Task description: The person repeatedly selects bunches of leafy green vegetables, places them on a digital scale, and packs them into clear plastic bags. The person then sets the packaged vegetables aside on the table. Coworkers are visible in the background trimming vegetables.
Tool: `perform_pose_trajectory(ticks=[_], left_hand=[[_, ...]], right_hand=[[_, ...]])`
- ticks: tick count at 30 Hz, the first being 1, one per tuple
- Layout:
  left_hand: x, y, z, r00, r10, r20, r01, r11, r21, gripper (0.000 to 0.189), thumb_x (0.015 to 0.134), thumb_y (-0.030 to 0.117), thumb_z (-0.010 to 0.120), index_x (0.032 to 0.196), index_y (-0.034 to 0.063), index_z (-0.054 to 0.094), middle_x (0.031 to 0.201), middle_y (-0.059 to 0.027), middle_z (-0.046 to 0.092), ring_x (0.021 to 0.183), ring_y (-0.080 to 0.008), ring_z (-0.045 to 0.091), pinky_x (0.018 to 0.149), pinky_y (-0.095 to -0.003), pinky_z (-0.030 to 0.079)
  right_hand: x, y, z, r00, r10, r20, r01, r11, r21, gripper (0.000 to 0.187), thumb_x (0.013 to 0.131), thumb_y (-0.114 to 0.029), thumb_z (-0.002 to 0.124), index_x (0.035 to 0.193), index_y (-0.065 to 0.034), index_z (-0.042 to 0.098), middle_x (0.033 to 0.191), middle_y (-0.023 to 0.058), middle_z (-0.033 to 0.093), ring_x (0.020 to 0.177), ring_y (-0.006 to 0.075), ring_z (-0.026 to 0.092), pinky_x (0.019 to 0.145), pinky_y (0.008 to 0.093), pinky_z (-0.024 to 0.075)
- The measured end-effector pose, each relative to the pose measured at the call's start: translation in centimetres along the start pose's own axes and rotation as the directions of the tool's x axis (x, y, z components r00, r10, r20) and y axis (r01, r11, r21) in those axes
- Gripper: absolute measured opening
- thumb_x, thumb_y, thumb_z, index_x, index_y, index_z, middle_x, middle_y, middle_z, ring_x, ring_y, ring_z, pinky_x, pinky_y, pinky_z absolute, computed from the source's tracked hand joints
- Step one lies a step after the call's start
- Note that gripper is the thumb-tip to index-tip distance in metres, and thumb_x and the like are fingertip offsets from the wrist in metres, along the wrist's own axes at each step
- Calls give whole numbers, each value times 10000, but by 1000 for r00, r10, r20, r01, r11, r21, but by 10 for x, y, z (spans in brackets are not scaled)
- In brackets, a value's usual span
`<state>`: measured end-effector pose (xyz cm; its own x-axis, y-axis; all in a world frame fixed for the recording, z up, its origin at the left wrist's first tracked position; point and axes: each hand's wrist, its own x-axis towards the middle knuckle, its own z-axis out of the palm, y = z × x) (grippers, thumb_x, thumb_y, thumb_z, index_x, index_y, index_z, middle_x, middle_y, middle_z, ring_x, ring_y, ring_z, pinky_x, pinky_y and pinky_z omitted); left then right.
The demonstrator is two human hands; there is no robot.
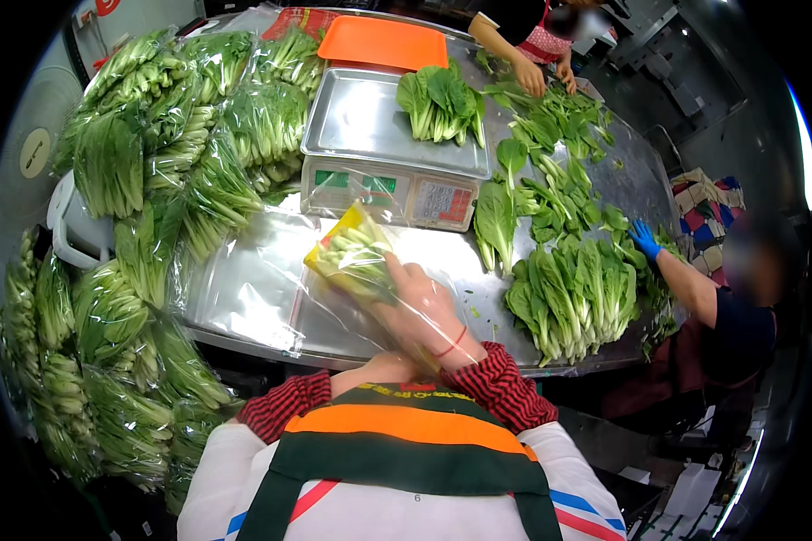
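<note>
A clear plastic bag (pixel 352 324) with a yellow end holds a bunch of leafy greens (pixel 355 253), stems toward the far left. My right hand (pixel 423 304) lies inside or against the bag, its fingers at the bunch; the clear film seems to cover it. My left hand (pixel 386 370) is close to my chest at the bag's near part, its fingers mostly hidden. Just beyond the bag stands a digital scale (pixel 379 193) with a metal tray (pixel 352 122); loose greens (pixel 443 105) rest on the tray's right side. Flat clear bags (pixel 243 284) lie on the metal table at left.
Bagged greens (pixel 203 155) are piled at left, beside a white plastic container (pixel 74 226). An orange tray (pixel 382 42) stands behind the scale. Unbagged greens (pixel 575 297) lie at right. One co-worker's hands (pixel 531 78) and another's blue-gloved hand (pixel 644 240) touch greens.
</note>
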<state>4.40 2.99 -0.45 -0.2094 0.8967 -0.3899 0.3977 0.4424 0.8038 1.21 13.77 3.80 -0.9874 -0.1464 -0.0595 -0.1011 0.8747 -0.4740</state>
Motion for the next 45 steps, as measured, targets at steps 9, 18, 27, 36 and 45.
perform_pose_trajectory(ticks=[9, 18, 27, 36, 45], left_hand=[[10, -19, 21, 747, 548, -376, -626, 390, -675, 397, 954, 201, 460, 1291, -9, 479, 1359, -151, 465, 1248, -213, 447, 1030, -302, 350], [-115, 100, -122, 501, 653, -567, -643, 720, 261, 223, 882, 92, 504, 981, -17, 671, 1006, -170, 677, 941, -312, 661, 793, -361, 526], [-126, 79, -139, 673, 317, -668, -686, 604, -405, 384, 991, 174, 406, 911, -96, 667, 939, -185, 685, 913, -244, 655, 843, -321, 503], [-94, 52, -166, 756, 192, -626, -613, 544, -573, 476, 1010, 294, 384, 1001, -108, 640, 948, -203, 680, 844, -281, 687, 763, -365, 560], [-78, 31, -185, 674, 35, -738, -695, 367, -618, 481, 1000, 313, 388, 925, -80, 656, 864, -208, 679, 757, -274, 675, 734, -364, 549]], right_hand=[[18, 37, 53, 990, -138, -24, 138, 933, 332, 636, 815, -296, 634, 1329, 6, 411, 1251, 283, 491, 1108, 414, 522, 936, 414, 434], [-25, -22, -115, 945, -253, -208, 301, 921, 249, 327, 825, -84, 545, 1142, -21, 593, 875, 197, 661, 781, 378, 640, 704, 387, 523], [-36, -37, -169, 856, -221, -468, 397, 860, 319, 199, 760, 42, 539, 902, -12, 667, 726, 160, 645, 598, 259, 640, 577, 302, 508], [-21, -17, -204, 594, -39, -804, 595, 694, 406, 209, 831, 22, 476, 940, 28, 654, 754, 88, 659, 632, 125, 622, 581, 248, 484], [-73, 27, -272, 431, -226, -873, 880, 317, 353, 448, 962, -299, 451, 1296, -2, 465, 1296, 146, 503, 1152, 223, 511, 893, 372, 489]])
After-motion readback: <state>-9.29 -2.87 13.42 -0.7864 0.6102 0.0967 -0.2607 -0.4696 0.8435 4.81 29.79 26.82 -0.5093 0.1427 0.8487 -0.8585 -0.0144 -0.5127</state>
